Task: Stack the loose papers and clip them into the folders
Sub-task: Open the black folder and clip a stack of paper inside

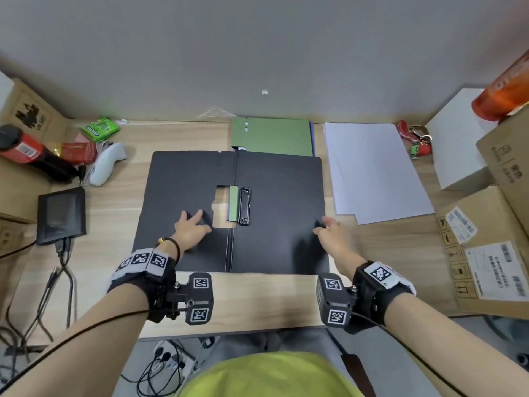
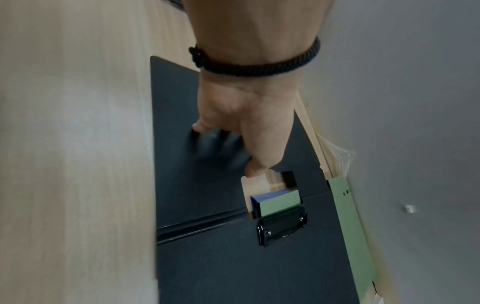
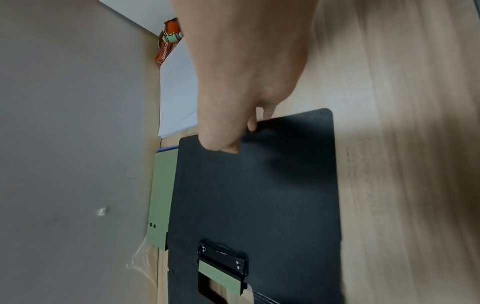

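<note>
The open black plastic folder (image 1: 280,193) lies flat on the light wooden desk (image 1: 257,299), the left hand (image 1: 190,229) resting spread, relaxed fingers on its left cover, while the blurred right hand (image 1: 333,234) meets its right edge, grip impossible to tell.

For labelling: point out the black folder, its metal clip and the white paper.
black folder (image 1: 283,179), head view, bare right cover.
metal clip (image 1: 244,206), head view, middle of its bar.
white paper (image 1: 372,167), head view, centre of the top sheet.

Black wrist cameras (image 1: 197,299) with square-code tags, trailing cables, black cord bracelet (image 1: 175,245), lime-green shirt (image 1: 269,373).
</note>
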Motion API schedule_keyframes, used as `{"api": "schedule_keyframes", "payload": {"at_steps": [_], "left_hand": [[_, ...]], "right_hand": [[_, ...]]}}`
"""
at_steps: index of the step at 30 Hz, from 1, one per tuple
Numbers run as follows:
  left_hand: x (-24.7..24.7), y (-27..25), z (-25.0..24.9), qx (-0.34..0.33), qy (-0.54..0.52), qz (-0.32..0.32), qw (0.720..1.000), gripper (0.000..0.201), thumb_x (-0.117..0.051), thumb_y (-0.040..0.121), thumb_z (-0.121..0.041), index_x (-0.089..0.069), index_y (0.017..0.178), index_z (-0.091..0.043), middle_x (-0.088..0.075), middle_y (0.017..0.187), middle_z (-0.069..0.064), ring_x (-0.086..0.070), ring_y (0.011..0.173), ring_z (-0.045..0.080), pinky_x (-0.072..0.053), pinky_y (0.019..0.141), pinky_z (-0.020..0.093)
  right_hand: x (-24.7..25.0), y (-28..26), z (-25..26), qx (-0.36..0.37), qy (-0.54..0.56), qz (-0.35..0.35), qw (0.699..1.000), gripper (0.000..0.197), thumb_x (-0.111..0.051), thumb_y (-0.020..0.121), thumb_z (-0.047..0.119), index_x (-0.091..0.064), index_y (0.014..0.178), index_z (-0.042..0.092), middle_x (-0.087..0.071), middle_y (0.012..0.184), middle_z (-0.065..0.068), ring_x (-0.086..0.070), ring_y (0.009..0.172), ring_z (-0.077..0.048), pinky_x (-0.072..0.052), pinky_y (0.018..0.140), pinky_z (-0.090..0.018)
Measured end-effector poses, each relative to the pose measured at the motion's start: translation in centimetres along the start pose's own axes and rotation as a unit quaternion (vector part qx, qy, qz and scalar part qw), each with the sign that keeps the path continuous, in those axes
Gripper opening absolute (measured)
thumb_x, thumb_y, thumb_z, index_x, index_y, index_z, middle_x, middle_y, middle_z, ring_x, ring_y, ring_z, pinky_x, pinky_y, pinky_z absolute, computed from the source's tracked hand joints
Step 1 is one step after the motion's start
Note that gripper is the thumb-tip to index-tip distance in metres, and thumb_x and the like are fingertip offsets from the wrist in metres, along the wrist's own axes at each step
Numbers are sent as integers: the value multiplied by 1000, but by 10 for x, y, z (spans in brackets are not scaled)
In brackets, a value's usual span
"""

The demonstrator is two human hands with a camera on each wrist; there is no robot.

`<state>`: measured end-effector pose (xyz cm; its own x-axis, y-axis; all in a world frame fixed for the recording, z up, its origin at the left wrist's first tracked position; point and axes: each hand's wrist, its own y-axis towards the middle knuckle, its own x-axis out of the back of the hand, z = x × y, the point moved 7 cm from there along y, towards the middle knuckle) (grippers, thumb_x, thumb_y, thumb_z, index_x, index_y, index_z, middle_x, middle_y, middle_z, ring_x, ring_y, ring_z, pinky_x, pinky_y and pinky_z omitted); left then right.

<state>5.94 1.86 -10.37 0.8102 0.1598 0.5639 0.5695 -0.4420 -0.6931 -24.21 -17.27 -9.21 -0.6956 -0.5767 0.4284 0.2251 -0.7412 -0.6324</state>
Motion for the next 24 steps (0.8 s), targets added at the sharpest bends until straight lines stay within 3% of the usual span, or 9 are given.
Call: {"api": "schedule_keyframes", "payload": {"at_steps": [4,9,12,16,18,21,22,24], "left_hand": [[-7,1,-4,12,-28,-28,999,56,-52,94,-13,-35,148,-19,-5,160,11,-6,147,30,-12,118,40],[5,-5,-41,50,-82,-167,981,41,-50,91,-17,-50,132,-11,-27,146,16,-37,131,36,-28,111,34],[-12,-3,-99,-11,-120,-191,974,34,-48,90,-11,-55,124,-10,-39,137,17,-47,120,33,-35,102,31],[-72,0,-178,-115,-203,-82,969,26,-46,92,-5,-57,114,-14,-61,114,14,-59,77,18,-50,76,33],[-110,-3,-211,-128,-231,19,964,26,-44,95,-2,-56,118,-9,-62,110,14,-61,73,15,-53,67,24],[-159,-11,-245,-111,-257,145,949,34,-43,98,2,-47,132,1,-59,113,14,-66,72,10,-52,66,13],[-172,-11,-251,-100,-264,165,945,37,-41,98,2,-43,135,2,-58,111,12,-66,69,6,-51,64,10],[-191,-8,-258,-79,-269,178,943,39,-36,100,2,-38,139,1,-56,102,6,-61,71,6,-49,61,8]], "right_hand": [[-10,1,1,8,5,60,998,52,-45,93,4,-35,144,8,-34,150,-9,-36,135,-23,-27,96,-20],[8,14,7,11,43,104,994,40,-42,96,6,-49,134,13,-47,141,-3,-42,130,-17,-32,110,-30],[47,32,4,17,64,89,994,31,-42,97,10,-60,121,18,-54,132,3,-47,121,-12,-35,102,-26],[126,66,-8,17,70,-13,997,30,-42,95,6,-62,112,19,-56,131,-1,-50,115,-13,-42,92,-25],[167,81,-18,16,67,-73,995,33,-44,93,1,-61,116,16,-55,133,-7,-50,108,-13,-43,80,-21],[208,96,-34,-5,41,-124,991,40,-48,91,11,-54,128,23,-48,138,0,-51,98,-10,-42,81,-25],[217,100,-38,-9,33,-133,991,42,-49,91,13,-51,131,25,-46,140,2,-51,99,-11,-42,82,-26],[226,107,-45,-23,28,-140,989,50,-51,91,12,-43,139,20,-40,144,0,-47,119,-18,-40,91,-28]]}}
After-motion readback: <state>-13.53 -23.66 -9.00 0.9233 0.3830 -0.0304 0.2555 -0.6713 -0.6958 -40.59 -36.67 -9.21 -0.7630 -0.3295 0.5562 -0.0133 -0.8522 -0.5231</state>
